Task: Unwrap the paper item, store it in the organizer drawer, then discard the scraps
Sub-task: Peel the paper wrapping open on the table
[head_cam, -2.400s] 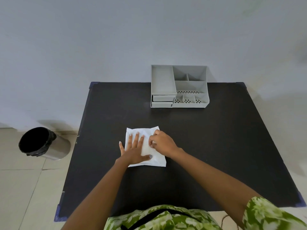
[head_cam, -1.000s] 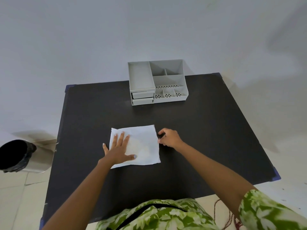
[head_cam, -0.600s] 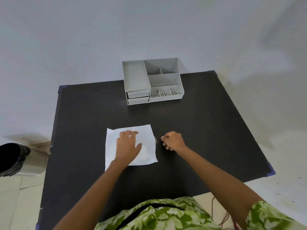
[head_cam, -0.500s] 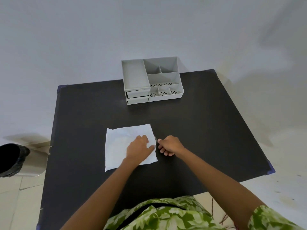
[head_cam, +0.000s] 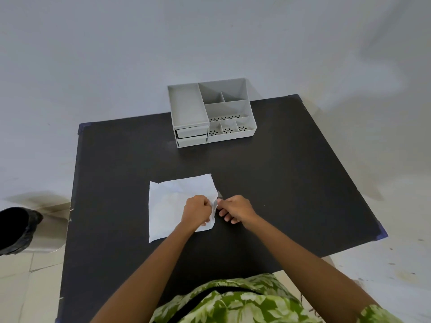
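A white paper sheet [head_cam: 172,201] lies unfolded on the black table [head_cam: 291,183]. My left hand [head_cam: 197,209] pinches its right edge, which is lifted and curled. My right hand [head_cam: 235,208] sits just right of that edge, fingers closed on a small grey item [head_cam: 219,196] that pokes out above the thumb; what it is stays unclear. The grey organizer [head_cam: 211,113] stands at the table's far edge, with two closed drawers [head_cam: 192,136] at its front left.
A metal bin with a black liner [head_cam: 16,229] stands on the floor left of the table. A pale wall rises behind the organizer. Tiled floor shows on both sides.
My left hand slid from flat on the paper's middle to its right edge and closed on it, lifting it. My right hand stayed at that edge. The camera shifted.
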